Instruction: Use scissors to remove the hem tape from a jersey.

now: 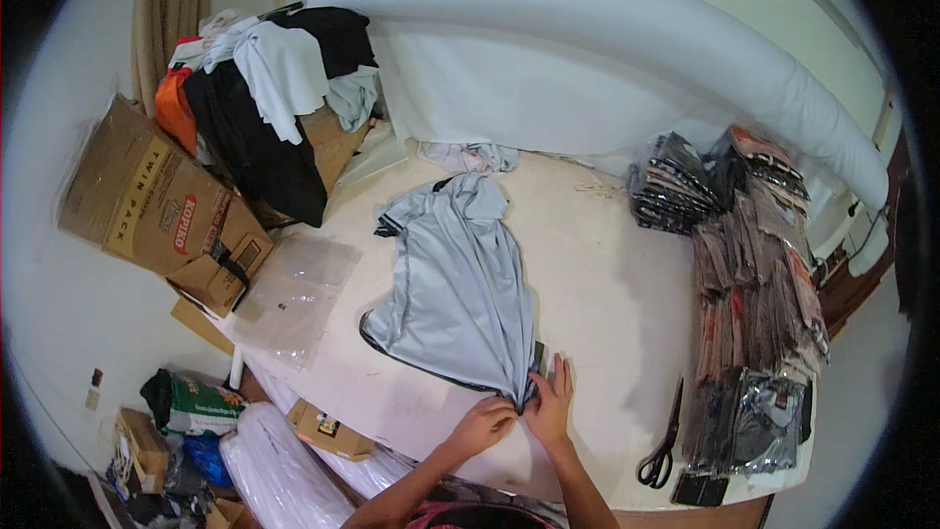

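A light grey short-sleeved shirt (455,274) with dark trim lies on the table, its sleeves and collar end far from me. Its near hem is drawn together into a bunch at the front. My left hand (487,424) is closed, pinching the dark hem from the left side. Close beside it, my right hand (550,406) grips the same bunched hem low down, near the thumb, while other fingers stretch up past the dark edge. The fingertips at the hem are partly hidden by cloth.
Black scissors (663,441) and a dark flat phone-like object (699,490) lie right. Beyond them rise stacks of bagged folded garments (749,304). A clear plastic bag (299,294) lies left, near a cardboard box (162,191) and heaped cloth (255,88). A white fabric roll (587,20) spans the back.
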The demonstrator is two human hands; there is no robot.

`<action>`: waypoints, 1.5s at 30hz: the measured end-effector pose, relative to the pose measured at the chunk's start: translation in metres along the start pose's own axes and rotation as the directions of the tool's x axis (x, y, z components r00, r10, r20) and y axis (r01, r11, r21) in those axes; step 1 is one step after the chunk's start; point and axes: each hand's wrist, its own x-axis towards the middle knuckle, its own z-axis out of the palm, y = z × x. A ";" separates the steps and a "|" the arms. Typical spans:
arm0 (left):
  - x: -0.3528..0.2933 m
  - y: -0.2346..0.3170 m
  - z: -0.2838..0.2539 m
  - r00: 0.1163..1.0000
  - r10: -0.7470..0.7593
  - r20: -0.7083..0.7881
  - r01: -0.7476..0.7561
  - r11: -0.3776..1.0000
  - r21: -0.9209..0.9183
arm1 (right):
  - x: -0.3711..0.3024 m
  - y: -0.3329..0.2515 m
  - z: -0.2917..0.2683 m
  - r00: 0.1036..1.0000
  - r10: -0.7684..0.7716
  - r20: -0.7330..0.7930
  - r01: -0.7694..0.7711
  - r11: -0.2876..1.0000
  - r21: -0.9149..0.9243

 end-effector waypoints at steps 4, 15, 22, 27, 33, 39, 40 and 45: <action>0.002 0.005 -0.005 0.996 -0.086 0.024 0.086 0.996 -0.010 | 0.012 0.009 0.004 0.993 0.091 -0.077 -0.094 0.995 -0.045; 0.007 0.018 -0.001 0.931 -0.128 -0.342 0.133 0.991 -0.010 | -0.024 0.012 -0.009 0.848 0.378 -0.372 -0.131 0.829 0.544; -0.001 0.018 0.003 0.926 -0.099 -0.365 0.194 0.953 0.234 | -0.060 0.009 -0.012 0.666 0.583 -0.466 -0.129 0.705 0.698; 0.003 0.016 0.001 0.914 -0.112 -0.391 0.300 0.833 0.464 | -0.069 0.023 -0.035 0.557 0.624 -0.548 -0.168 0.731 0.661; 0.000 0.006 -0.057 0.824 -0.184 -0.536 0.485 0.719 0.497 | -0.052 0.081 -0.059 0.594 0.536 -0.600 -0.198 0.820 0.536; -0.022 -0.029 -0.087 0.799 -0.247 -0.548 0.507 0.768 0.392 | -0.037 0.084 -0.072 0.596 0.526 -0.607 -0.223 0.835 0.504; -0.020 -0.031 -0.087 0.763 -0.233 -0.603 0.498 0.807 0.319 | -0.038 0.085 -0.071 0.575 0.537 -0.617 -0.211 0.826 0.523; -0.031 -0.046 -0.104 0.699 -0.223 -0.680 0.399 0.910 0.112 | -0.040 0.093 -0.067 0.538 0.598 -0.593 -0.221 0.780 0.586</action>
